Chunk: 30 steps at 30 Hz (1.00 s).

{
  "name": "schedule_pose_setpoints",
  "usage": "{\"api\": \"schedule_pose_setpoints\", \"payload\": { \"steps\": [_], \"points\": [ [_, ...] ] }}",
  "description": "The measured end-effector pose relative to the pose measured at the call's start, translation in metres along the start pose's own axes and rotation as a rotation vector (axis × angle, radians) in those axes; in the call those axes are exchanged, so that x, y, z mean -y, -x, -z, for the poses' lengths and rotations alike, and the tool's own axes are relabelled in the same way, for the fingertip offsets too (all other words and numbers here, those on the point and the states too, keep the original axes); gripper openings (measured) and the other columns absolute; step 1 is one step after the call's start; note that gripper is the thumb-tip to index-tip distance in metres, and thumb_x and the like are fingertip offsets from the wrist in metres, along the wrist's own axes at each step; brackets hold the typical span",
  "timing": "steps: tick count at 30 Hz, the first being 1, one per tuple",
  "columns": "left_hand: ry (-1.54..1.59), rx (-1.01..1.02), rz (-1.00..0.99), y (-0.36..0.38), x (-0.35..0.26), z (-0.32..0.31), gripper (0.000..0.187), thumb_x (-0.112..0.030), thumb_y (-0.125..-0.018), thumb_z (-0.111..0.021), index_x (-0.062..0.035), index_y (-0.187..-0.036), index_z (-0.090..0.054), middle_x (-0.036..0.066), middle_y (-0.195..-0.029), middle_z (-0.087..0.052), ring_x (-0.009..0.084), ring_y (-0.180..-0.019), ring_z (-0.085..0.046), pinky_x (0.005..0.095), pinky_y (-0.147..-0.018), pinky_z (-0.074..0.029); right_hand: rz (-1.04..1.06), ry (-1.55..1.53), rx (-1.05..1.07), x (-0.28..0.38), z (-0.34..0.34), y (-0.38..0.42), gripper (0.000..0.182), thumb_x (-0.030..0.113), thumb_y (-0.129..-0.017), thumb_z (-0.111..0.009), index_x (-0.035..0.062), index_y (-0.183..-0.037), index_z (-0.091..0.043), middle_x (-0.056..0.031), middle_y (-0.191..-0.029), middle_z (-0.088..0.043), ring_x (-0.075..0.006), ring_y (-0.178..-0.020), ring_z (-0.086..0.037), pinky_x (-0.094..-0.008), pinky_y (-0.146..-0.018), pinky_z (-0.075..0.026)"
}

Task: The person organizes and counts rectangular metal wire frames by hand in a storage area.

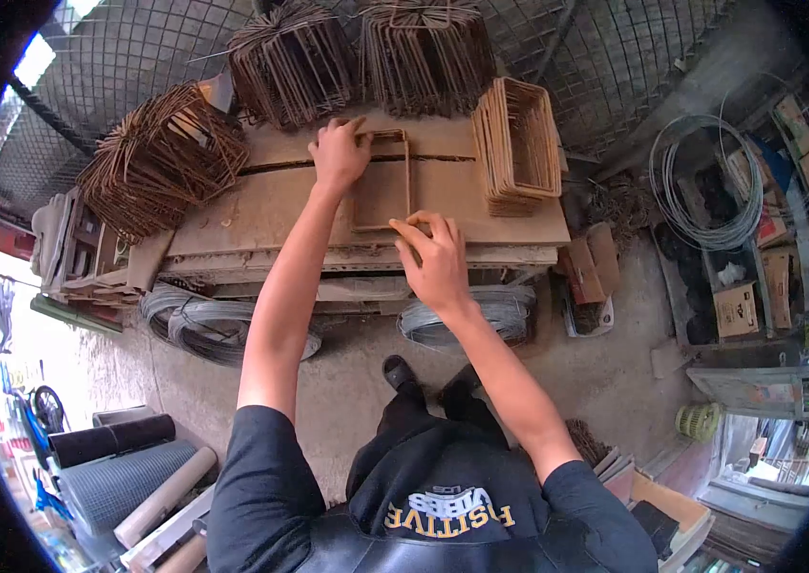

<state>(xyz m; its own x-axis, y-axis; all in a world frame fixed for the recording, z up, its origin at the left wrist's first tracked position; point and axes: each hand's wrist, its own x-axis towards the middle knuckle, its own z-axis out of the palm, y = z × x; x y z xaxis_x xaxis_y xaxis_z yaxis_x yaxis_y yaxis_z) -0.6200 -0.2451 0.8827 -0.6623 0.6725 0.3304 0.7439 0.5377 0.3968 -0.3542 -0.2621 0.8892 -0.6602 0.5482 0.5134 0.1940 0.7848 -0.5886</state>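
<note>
A rectangular rebar stirrup (408,177) lies flat on the wooden bench top in front of me. My left hand (340,155) is at its far left corner, thumb and index finger closed around the bar there. At the near side, close to the right corner, my right hand (435,260) has its thumb and index finger on either side of the bar, the other fingers curled. To the right, a neat stack of lighter brown stirrups (505,153) stands at the bench's end.
Rusty stirrup bundles stand at the bench's left (161,162), back middle (292,67) and back right (426,57), before a wire mesh wall. Wire coils (199,320) lie under the worn bench top (261,205). More wire (707,181) hangs at right; mesh rolls (127,482) lie lower left.
</note>
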Motion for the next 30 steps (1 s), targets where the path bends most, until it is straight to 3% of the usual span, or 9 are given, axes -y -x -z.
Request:
{"api": "schedule_pose_setpoints", "payload": {
  "steps": [4, 6, 9, 16, 19, 24, 26, 28, 30],
  "points": [
    [0.156, -0.132, -0.011, 0.037, -0.021, 0.016, 0.043, -0.03, -0.095, -0.07, -0.0175, -0.136, -0.069, 0.016, -0.135, -0.062, 0.0368, -0.127, -0.056, 0.0612, -0.108, -0.038, -0.01, -0.066, -0.044, -0.02, 0.034, 0.046, 0.024, 0.009, -0.09, -0.073, 0.0106, -0.114, -0.079, -0.0075, -0.111, -0.067, -0.0295, -0.102, -0.061, -0.0435, -0.094, -0.047],
    [0.271, -0.253, -0.073, 0.064, -0.037, 0.027, 0.035, -0.026, -0.099, -0.069, -0.0159, -0.133, -0.071, 0.017, -0.128, -0.065, 0.0348, -0.122, -0.06, 0.0477, -0.105, -0.047, -0.008, -0.049, -0.092, -0.037, 0.052, 0.07, 0.022, 0.008, -0.091, -0.073, 0.0104, -0.113, -0.08, -0.0086, -0.109, -0.066, -0.0301, -0.1, -0.062, -0.0418, -0.092, -0.049],
    [0.552, -0.334, -0.048, 0.116, -0.073, 0.043, 0.032, -0.017, -0.096, -0.07, -0.0121, -0.127, -0.073, 0.016, -0.122, -0.067, 0.0323, -0.116, -0.062, 0.0449, -0.1, -0.049, -0.123, -0.089, -0.156, -0.062, 0.074, 0.106, 0.021, 0.008, -0.093, -0.072, 0.01, -0.112, -0.08, -0.0098, -0.106, -0.066, -0.0303, -0.101, -0.062, -0.0412, -0.09, -0.05],
    [0.654, -0.393, 0.048, 0.233, -0.196, 0.014, 0.021, -0.009, -0.098, -0.068, -0.005, -0.117, -0.074, 0.011, -0.107, -0.068, 0.0215, -0.095, -0.063, 0.0337, -0.086, -0.05, -0.352, -0.121, -0.155, -0.15, 0.156, 0.184, 0.02, 0.008, -0.098, -0.068, 0.008, -0.114, -0.079, -0.0116, -0.108, -0.065, -0.0302, -0.108, -0.061, -0.0424, -0.096, -0.051],
    [0.823, -0.295, 0.199, 0.272, -0.248, -0.04, 0.021, -0.014, -0.102, -0.068, -0.0038, -0.12, -0.073, -0.001, -0.098, -0.069, 0.0044, -0.078, -0.054, 0.0211, -0.066, -0.043, -0.369, -0.168, -0.214, -0.202, 0.202, 0.216, 0.02, 0.009, -0.099, -0.067, 0.007, -0.115, -0.079, -0.0118, -0.11, -0.066, -0.0304, -0.108, -0.062, -0.0424, -0.097, -0.051],
    [0.937, -0.083, 0.268, 0.318, -0.347, -0.107, 0.021, -0.014, -0.103, -0.068, -0.0032, -0.119, -0.073, -0.002, -0.097, -0.067, 0.0045, -0.077, -0.051, 0.0221, -0.068, -0.042, -0.533, -0.116, -0.267, -0.279, 0.272, 0.27, 0.02, 0.012, -0.102, -0.064, 0.0058, -0.115, -0.078, -0.0114, -0.112, -0.066, -0.0284, -0.106, -0.063, -0.0401, -0.096, -0.05],
    [0.998, 0.086, 0.308, 0.332, -0.376, -0.127, 0.02, -0.013, -0.101, -0.067, -0.0024, -0.116, -0.074, 0.004, -0.102, -0.071, 0.0115, -0.084, -0.061, 0.0276, -0.075, -0.049, -0.722, -0.21, -0.244, -0.297, 0.294, 0.288, 0.021, 0.013, -0.102, -0.065, 0.0061, -0.117, -0.077, -0.0118, -0.113, -0.067, -0.0284, -0.107, -0.063, -0.0408, -0.096, -0.05],
    [0.978, 0.139, 0.293, 0.346, -0.395, -0.15, 0.02, -0.012, -0.101, -0.067, -0.0014, -0.116, -0.074, 0.004, -0.098, -0.072, 0.0105, -0.082, -0.061, 0.0271, -0.074, -0.049, -0.724, -0.122, -0.231, -0.329, 0.301, 0.319, 0.022, 0.014, -0.102, -0.065, 0.0075, -0.12, -0.075, -0.0119, -0.114, -0.068, -0.0274, -0.103, -0.063, -0.0412, -0.094, -0.05],
    [1.002, 0.275, 0.312, 0.359, -0.405, -0.172, 0.02, -0.011, -0.102, -0.065, -0.0009, -0.117, -0.073, 0.004, -0.098, -0.072, 0.0093, -0.085, -0.061, 0.0265, -0.076, -0.05, -0.826, -0.07, -0.224, -0.351, 0.304, 0.342, 0.023, 0.011, -0.1, -0.067, 0.0096, -0.121, -0.077, -0.0086, -0.11, -0.071, -0.0224, -0.097, -0.064, -0.0351, -0.086, -0.051]
  ]
}}
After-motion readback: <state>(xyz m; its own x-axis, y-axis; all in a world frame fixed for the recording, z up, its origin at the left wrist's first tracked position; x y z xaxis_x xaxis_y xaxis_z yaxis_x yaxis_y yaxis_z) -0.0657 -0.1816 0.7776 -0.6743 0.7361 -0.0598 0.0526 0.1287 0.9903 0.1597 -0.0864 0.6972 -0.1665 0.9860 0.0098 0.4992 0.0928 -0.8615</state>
